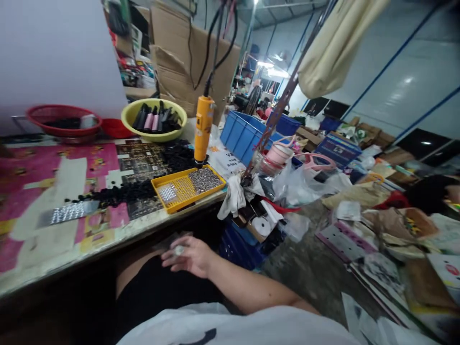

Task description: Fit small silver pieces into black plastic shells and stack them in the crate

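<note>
My right hand point(192, 256) is over my lap, just below the table edge. Its fingers are curled around a small pale thing point(178, 250), too blurred to name. My left hand is outside the view. Above the hand on the table sits a yellow tray point(168, 207) of small metal screws point(206, 179), with shiny silver pieces point(167, 192) at its left end. An orange electric screwdriver point(203, 129) hangs by its cord, tip down over the tray's back edge. Small black parts point(132, 190) lie in a heap left of the tray.
A yellow bowl point(124, 117) holds black and pink handle-like pieces; a red basket point(32, 115) stands farther left. A dimpled silver sheet point(72, 212) lies near the table's front. Blue crate point(242, 136), plastic bags point(298, 184) and boxes crowd the right side. A slanted metal post point(276, 112) rises beside the table.
</note>
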Tool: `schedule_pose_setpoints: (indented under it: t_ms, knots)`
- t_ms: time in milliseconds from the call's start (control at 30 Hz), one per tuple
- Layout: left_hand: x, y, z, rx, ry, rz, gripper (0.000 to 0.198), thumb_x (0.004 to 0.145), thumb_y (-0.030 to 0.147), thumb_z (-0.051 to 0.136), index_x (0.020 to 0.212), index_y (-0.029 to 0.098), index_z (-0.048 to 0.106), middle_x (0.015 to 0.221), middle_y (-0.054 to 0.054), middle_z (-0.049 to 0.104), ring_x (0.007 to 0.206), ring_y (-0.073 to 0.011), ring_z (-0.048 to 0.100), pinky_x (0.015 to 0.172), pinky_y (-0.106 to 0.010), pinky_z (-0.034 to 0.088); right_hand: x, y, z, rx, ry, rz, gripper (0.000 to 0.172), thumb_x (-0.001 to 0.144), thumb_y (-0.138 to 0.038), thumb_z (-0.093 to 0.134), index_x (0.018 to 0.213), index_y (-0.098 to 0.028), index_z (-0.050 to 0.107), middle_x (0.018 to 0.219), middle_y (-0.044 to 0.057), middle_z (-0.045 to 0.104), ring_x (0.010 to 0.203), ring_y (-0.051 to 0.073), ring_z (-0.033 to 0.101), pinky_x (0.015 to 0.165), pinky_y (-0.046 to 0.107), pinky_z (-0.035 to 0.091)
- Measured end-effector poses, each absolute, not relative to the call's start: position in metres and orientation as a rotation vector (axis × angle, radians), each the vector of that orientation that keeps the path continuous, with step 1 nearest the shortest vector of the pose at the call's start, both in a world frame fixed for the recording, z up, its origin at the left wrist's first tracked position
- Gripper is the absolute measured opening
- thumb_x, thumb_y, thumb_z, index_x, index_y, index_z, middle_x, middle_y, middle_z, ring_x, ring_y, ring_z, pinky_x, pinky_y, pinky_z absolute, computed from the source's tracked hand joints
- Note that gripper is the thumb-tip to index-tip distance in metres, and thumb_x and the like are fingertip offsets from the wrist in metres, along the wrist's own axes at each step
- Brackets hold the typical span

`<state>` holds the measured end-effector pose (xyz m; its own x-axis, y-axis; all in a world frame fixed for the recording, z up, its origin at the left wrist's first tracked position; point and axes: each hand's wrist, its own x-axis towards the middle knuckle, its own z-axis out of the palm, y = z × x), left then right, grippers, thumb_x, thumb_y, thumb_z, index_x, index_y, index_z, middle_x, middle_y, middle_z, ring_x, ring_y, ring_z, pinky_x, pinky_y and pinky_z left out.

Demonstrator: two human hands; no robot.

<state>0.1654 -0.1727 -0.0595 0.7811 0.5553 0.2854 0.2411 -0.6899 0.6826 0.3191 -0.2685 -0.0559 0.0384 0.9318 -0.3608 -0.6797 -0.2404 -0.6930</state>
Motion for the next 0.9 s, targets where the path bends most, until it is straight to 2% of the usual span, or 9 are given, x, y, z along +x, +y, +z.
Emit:
schedule_pose_setpoints:
  t_ms: [133, 267, 333, 467, 533, 600, 700, 800, 900]
  knots:
    - [0.189, -0.185, -0.053, 2.255, 0.691, 0.601, 0.033, 0.092, 0.031, 0.039, 0.113, 0.010, 0.053, 0.115, -0.013, 0.057, 0.094, -0.0200, 0.060, 0.078, -0.041, 0.052, 0.287, -0.240, -0.046, -0.727, -0.431, 1.621, 0.030, 0.059, -0.024, 0.075, 0.085, -0.017, 0.061, 0.114, 0.006, 0.061, 0.092, 0.019, 0.063, 0.071, 0.030, 0.051]
    - [0.162, -0.191, -0.040, 2.220, 0.917, 0.585, 0.033, 0.095, 0.030, 0.029, 0.100, 0.015, 0.058, 0.091, -0.009, 0.065, 0.079, -0.0168, 0.063, 0.068, -0.032, 0.055, 0.282, -0.254, -0.035, -0.856, -0.413, 1.486, 0.022, 0.061, -0.024, 0.073, 0.078, -0.021, 0.061, 0.124, 0.002, 0.055, 0.096, 0.021, 0.061, 0.078, 0.039, 0.051]
    - [0.154, -0.200, -0.034, 2.234, 1.017, 0.571, 0.033, 0.094, 0.033, 0.030, 0.087, 0.016, 0.058, 0.083, -0.008, 0.064, 0.076, -0.0167, 0.061, 0.068, -0.031, 0.053, 0.285, -0.262, -0.045, -0.985, -0.417, 1.414, 0.019, 0.067, -0.029, 0.069, 0.084, -0.023, 0.062, 0.117, 0.004, 0.059, 0.099, 0.021, 0.059, 0.070, 0.035, 0.053]
    - [0.139, -0.205, -0.026, 2.258, 1.063, 0.476, 0.028, 0.089, 0.038, 0.041, 0.077, 0.017, 0.054, 0.071, -0.004, 0.060, 0.066, -0.0148, 0.057, 0.060, -0.027, 0.048, 0.277, -0.264, -0.069, -1.102, -0.414, 1.403, 0.020, 0.067, -0.030, 0.069, 0.084, -0.024, 0.062, 0.094, 0.003, 0.063, 0.082, 0.016, 0.059, 0.061, 0.028, 0.052]
    - [0.117, -0.193, -0.022, 2.300, 1.034, 0.476, 0.027, 0.088, 0.041, 0.044, 0.086, 0.017, 0.056, 0.081, -0.005, 0.062, 0.074, -0.0161, 0.058, 0.066, -0.028, 0.048, 0.272, -0.262, -0.071, -1.094, -0.388, 1.413, 0.022, 0.064, -0.028, 0.072, 0.083, -0.023, 0.062, 0.086, 0.002, 0.061, 0.076, 0.015, 0.059, 0.060, 0.027, 0.052]
    - [0.085, -0.169, -0.022, 2.412, 1.118, 0.575, 0.034, 0.086, 0.044, 0.045, 0.105, 0.017, 0.055, 0.106, -0.010, 0.060, 0.098, -0.0214, 0.055, 0.086, -0.034, 0.045, 0.272, -0.258, -0.069, -1.077, -0.357, 1.424, 0.024, 0.063, -0.027, 0.073, 0.084, -0.022, 0.062, 0.083, 0.001, 0.060, 0.075, 0.014, 0.059, 0.059, 0.026, 0.051]
    - [0.042, -0.126, -0.034, 2.616, 1.375, 0.638, 0.060, 0.080, 0.050, 0.052, 0.127, 0.013, 0.045, 0.136, -0.017, 0.041, 0.127, -0.0312, 0.035, 0.105, -0.046, 0.027, 0.279, -0.254, -0.062, -1.052, -0.350, 1.440, 0.027, 0.062, -0.026, 0.074, 0.084, -0.021, 0.061, 0.080, 0.000, 0.059, 0.075, 0.014, 0.061, 0.056, 0.023, 0.049]
    - [0.033, -0.106, -0.054, 2.771, 1.313, 0.466, 0.073, 0.076, 0.054, 0.054, 0.135, 0.014, 0.038, 0.141, -0.015, 0.036, 0.131, -0.0330, 0.028, 0.107, -0.051, 0.021, 0.290, -0.256, -0.058, -1.017, -0.357, 1.475, 0.041, 0.061, -0.024, 0.075, 0.098, -0.024, 0.059, 0.079, 0.000, 0.060, 0.074, 0.014, 0.061, 0.055, 0.022, 0.048]
    - [0.049, -0.107, -0.069, 2.806, 1.166, 0.486, 0.055, 0.085, 0.047, 0.044, 0.133, 0.020, 0.042, 0.139, -0.009, 0.042, 0.130, -0.0272, 0.033, 0.107, -0.047, 0.025, 0.309, -0.264, -0.052, -1.028, -0.371, 1.509, 0.048, 0.063, -0.024, 0.074, 0.108, -0.024, 0.057, 0.077, -0.001, 0.061, 0.072, 0.013, 0.060, 0.058, 0.023, 0.049]
